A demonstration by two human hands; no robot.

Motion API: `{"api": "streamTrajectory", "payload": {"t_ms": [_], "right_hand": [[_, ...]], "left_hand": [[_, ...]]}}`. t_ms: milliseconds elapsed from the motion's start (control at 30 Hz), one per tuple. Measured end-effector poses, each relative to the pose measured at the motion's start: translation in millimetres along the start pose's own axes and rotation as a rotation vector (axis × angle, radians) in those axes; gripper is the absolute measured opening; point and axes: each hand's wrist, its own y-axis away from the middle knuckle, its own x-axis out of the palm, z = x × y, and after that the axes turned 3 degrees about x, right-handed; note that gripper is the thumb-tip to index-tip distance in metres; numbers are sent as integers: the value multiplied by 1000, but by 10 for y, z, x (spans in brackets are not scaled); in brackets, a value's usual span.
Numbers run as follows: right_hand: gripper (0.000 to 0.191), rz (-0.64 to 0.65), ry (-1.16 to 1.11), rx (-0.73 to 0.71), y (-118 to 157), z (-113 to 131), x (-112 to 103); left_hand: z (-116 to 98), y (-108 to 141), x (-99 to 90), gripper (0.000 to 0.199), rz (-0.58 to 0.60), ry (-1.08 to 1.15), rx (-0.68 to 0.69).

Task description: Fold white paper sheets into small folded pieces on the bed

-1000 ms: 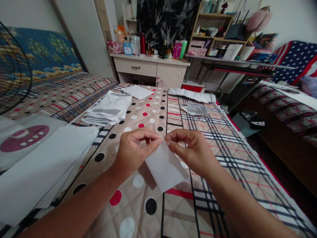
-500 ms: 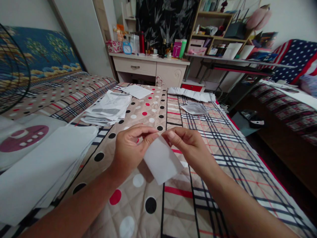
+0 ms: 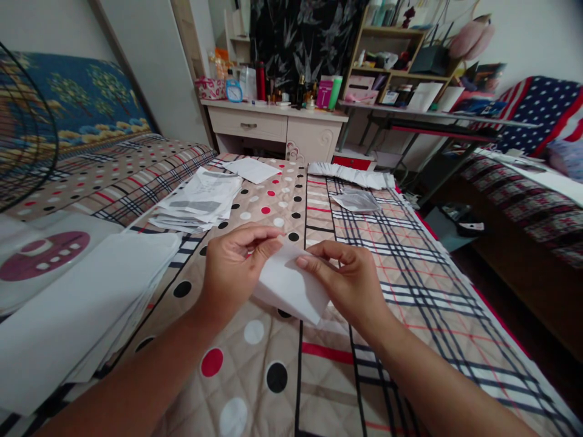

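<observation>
Left hand (image 3: 237, 267) pinching upper left corner of white paper (image 3: 291, 276), thumb against fingers; paper tilted above quilt (image 3: 255, 370), between both hands; right hand (image 3: 353, 276) gripping its right side, thumb on top, fingertips behind hidden; likely risks: uneven pull between pinches could tear or skew sheet; hard thumb pressure could crease it; loose left pinch could let corner slip.

Held paper (image 3: 291, 285) pt. hidden by fingers (image 3: 312, 265), wire guard (image 3: 56, 133) cut at L edge
</observation>
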Motion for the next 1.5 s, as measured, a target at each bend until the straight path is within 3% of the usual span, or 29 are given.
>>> {"api": "streamTrajectory", "payload": {"t_ms": [200,367,433,500,567,667,733,800,900,1000,1100,1267,1500], "right_hand": [[20,157,-229,122,-117,21,-143],[24,217,-280,130,-151,-63,-149],[20,109,-218,-10,-165,-49,-163],[12,-70,-71,-275,-196,20,-231],[15,-191,130,-558,-242,106,-351],[22,-193,372,-710,-282,112,-549],[28,-130,468,-727,-237,-35,-626],[34,20,522,-737,-125,-279,-637],[35,317,539,-841,98,-637,-566],[35,540,561,-788,261,-775,-475],[35,628,553,-613,327,-734,-416],[47,648,546,-434,413,-683,-377],[47,587,540,-419,530,-686,-390]], "left_hand": [[76,-58,-87,5,-66,18,23],[218,-37,-38,6,-169,190,49],[225,-96,-10,5,-179,264,51],[164,-220,-6,5,-163,339,108],[52,-375,-34,5,-133,427,248],[-89,-514,-108,9,53,428,375],[-76,-454,-150,10,229,317,257],[43,-270,-170,13,422,257,209],[317,105,-168,12,660,233,268],[506,391,-168,14,809,206,275],[555,501,-182,17,859,190,239],[577,528,-207,34,869,123,347],[633,558,-224,35,875,86,407]]}}
